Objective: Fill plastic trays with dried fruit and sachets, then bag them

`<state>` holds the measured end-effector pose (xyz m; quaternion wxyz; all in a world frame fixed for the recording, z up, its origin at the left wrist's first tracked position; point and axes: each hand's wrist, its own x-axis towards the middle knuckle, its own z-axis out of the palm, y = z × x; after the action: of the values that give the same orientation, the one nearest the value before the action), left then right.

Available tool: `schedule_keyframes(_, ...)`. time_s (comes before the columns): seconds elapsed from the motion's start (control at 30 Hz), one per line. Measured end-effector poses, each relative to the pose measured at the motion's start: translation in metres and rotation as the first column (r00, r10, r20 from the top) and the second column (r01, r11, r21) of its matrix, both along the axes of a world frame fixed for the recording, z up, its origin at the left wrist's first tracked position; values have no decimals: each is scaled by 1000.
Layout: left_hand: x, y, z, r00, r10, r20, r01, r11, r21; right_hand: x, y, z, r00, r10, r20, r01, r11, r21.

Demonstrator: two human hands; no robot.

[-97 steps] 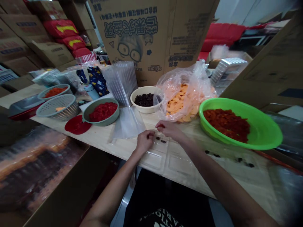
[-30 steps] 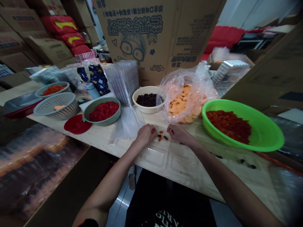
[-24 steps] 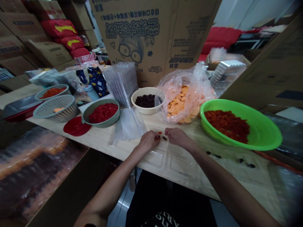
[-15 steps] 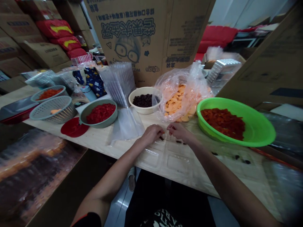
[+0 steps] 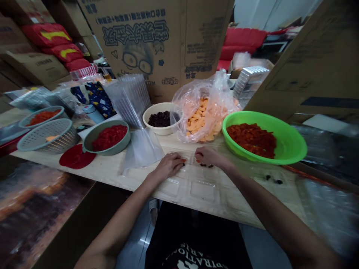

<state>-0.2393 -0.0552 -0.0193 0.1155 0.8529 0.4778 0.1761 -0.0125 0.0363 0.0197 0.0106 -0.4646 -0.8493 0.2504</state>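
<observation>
**Left hand [image 5: 168, 166] and right hand [image 5: 211, 156] palm-down on clear compartment tray [image 5: 202, 190]**

Both curled; any pinch cannot be told. Small dried fruit pieces [image 5: 203, 164] lie just beside them, on the tray, on the wooden surface [image 5: 98, 175]. Farther: white bowl [image 5: 146, 121] of dark raisins [image 5: 159, 119], left; green basin [image 5: 291, 149] of red fruit pieces [image 5: 251, 140], right.

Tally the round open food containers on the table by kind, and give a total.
Bright green plastic basin: 1
Grey-green bowls: 2
Cream bowl: 1
Grey perforated basket: 1
Total: 5
</observation>
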Motion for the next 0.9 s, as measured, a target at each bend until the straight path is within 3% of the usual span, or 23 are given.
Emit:
schedule_keyframes(0.2, 2, -6, -5, 998, 57, -4, -57, 998, -17, 5, 10, -1, 998, 33, 54, -39, 994, 103)
schedule_keyframes(0.37, 14, -3, 11, 979, 200, -31, -201, 980, -16, 9, 7, -1, 991, 103, 88, -113, 987, 116)
schedule_keyframes(0.53, 51, 13, 29, 939, 337, -73, -343, 933, -110, 21, 2, 9, 996, 51, 68, -59, 991, 116)
schedule_keyframes(0.73, 87, 31, 34, 901, 339, -273, -410, 871, -272, 17, -49, 7, 969, -109, 221, 81, 988, 134)
schedule_keyframes(0.9, 84, 30, 33, 932, 287, -220, -350, 870, -349, 3, -75, 1, 944, -176, 279, 144, 981, 132)
